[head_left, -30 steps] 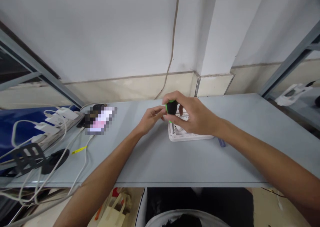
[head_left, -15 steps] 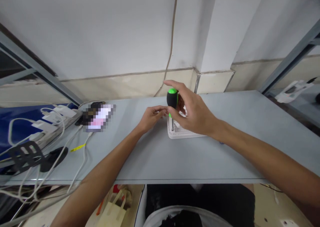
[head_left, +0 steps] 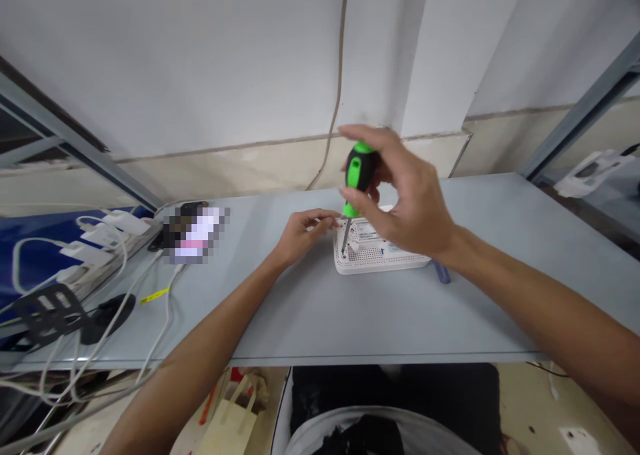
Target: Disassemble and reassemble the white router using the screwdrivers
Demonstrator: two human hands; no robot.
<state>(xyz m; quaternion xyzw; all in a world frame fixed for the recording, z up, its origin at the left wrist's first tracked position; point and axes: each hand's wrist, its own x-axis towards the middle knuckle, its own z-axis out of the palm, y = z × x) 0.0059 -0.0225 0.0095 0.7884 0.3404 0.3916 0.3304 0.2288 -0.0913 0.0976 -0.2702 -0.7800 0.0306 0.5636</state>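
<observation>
A white perforated device (head_left: pixel 380 258) lies flat on the grey table (head_left: pixel 350 315), its underside up with a label showing. My right hand (head_left: pixel 407 198) is closed around the black and green handle of a short screwdriver (head_left: pixel 357 175), held upright and slightly tilted, its tip just above or at the device's left corner. My left hand (head_left: pixel 303 235) rests on the table at the device's left edge, fingers curled and pinched against that edge; what it grips is too small to make out.
A power strip with white plugs and several white cables (head_left: pixel 100 248) crowds the table's left end, beside a black stand (head_left: pixel 50 311) and a blurred-out item (head_left: pixel 195 235). A blue pen-like object (head_left: pixel 441 271) lies right of the device. A paper bag (head_left: pixel 225 428) sits under the table.
My right hand has lifted the screwdriver higher, so the shaft now stands out of the device's corner hole. My left hand stays at the device's left edge.
</observation>
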